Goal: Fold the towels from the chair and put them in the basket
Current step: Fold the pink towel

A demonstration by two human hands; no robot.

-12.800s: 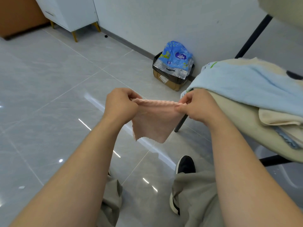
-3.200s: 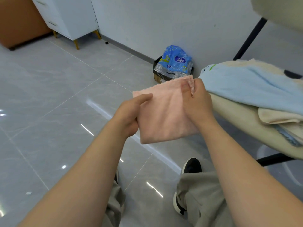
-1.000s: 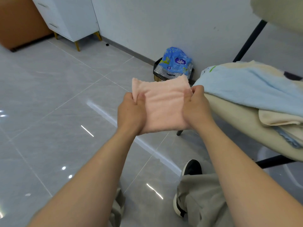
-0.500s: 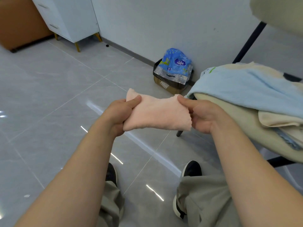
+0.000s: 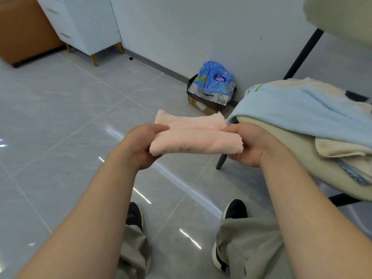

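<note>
The left hand [image 5: 141, 146] and the right hand [image 5: 251, 146] each pinch one end of a small pink towel [image 5: 195, 139], thumbs on top and fingers curled beneath. They hold it level in the air in front of the person. The towel is folded into a narrow band: the near part rolls toward the person, and a flatter layer shows behind it with its far long edge free. The towel's right end is just beside the front edge of a cream chair seat [image 5: 291, 158]; whether they touch cannot be told. A light blue towel [image 5: 312, 111] drapes over that seat, with a cream towel [image 5: 342, 146] lying beside it. Below the hands is grey tiled floor [image 5: 70, 127], with the person's two dark shoes on it. A wide stretch of floor runs left to a white cabinet [image 5: 84, 23]. Beyond the towel, against the wall, a cardboard box [image 5: 203, 105] holds a blue plastic pack [image 5: 215, 81].
</note>
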